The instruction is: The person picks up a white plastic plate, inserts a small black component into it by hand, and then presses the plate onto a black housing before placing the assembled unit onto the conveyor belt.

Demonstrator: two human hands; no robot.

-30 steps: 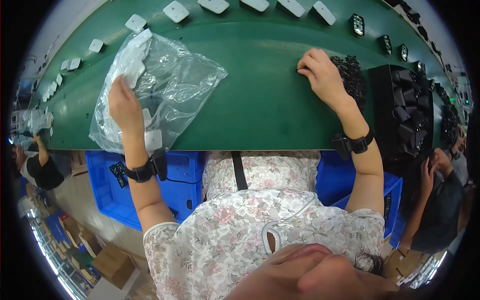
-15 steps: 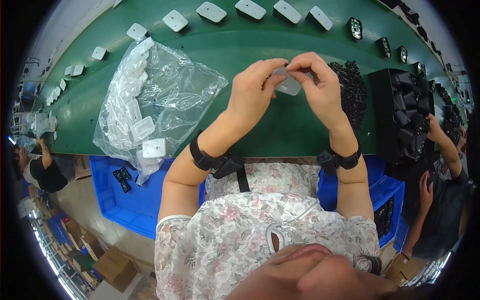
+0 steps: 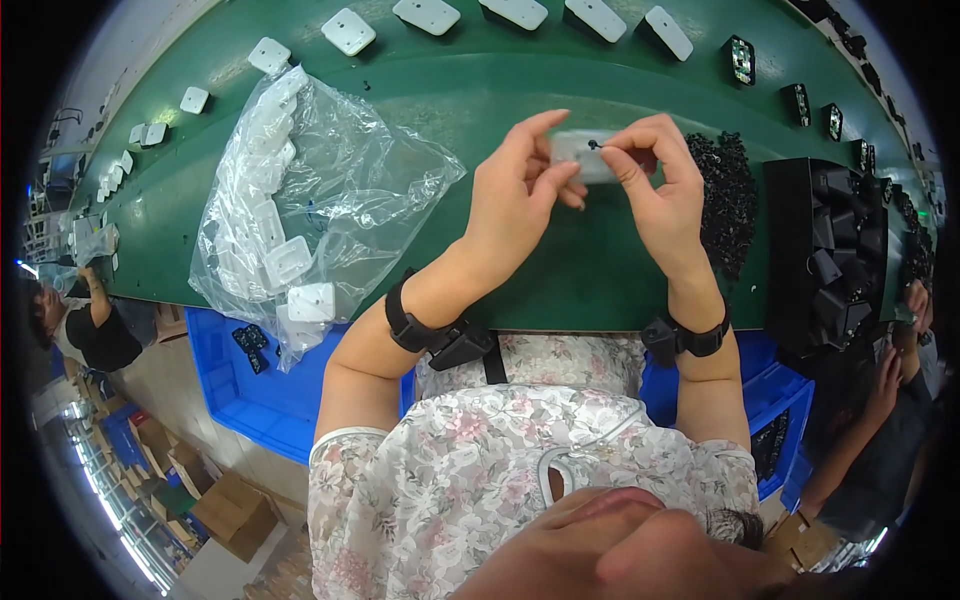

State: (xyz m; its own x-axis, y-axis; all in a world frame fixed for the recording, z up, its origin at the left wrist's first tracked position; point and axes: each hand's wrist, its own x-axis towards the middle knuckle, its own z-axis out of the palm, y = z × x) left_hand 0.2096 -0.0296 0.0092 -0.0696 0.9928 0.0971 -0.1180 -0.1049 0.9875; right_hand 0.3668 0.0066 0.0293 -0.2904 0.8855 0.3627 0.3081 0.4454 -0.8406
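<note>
Over the green table, my left hand (image 3: 515, 190) is closed on a white plastic cover (image 3: 572, 150), a small rounded plate blurred by motion. Its index finger stands out past the cover's edge while the thumb and other fingers grip it. My right hand (image 3: 660, 185) pinches a tiny black part (image 3: 594, 145) between thumb and index finger, right over the cover's upper right portion. Whether the part touches the cover I cannot tell. Beside my right hand lies a pile of small black parts (image 3: 722, 195). Left of my left hand spreads a clear plastic bag (image 3: 375, 190) with white covers (image 3: 290, 258) in it.
White-topped units (image 3: 515, 12) and open units with circuit boards (image 3: 740, 60) line the table's far side. A black box (image 3: 785, 250) of black housings stands at right. Blue bins (image 3: 255, 400) sit below the table edge. Other people (image 3: 890, 400) work at both sides.
My hands have moved slightly right and a little apart. The white cover has turned and lies more sideways, and the black part now shows clearly in my right fingertips.
</note>
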